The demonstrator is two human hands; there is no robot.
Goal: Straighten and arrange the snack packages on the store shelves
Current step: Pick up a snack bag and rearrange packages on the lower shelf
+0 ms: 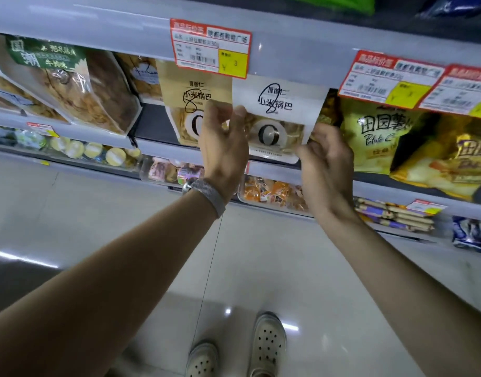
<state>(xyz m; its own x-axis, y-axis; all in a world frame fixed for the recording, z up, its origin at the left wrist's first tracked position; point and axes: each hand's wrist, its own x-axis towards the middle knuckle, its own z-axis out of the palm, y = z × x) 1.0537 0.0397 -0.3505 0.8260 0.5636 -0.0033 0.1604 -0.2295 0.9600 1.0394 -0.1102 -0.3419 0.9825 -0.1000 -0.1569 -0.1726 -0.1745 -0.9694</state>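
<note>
Pinched at both edges by left hand (223,148) and right hand (326,163): white pouch (281,112) marked 小米锅巴, crisps behind its window. Beige pouch (189,102) just left; yellow "Potato" bags (375,137) right.

Pale grey metal shelves (103,25) run in tiers across a shop aisle, their front rails carrying red-bordered price labels (210,47) with yellow squares; a darker shelf back shows between the tiers. Below, a glossy floor (261,268) of large pale tiles, crossed by thin joint lines, throws back bright streaks (24,258) and spots of reflected light, with a dark patch at the left edge.
</note>
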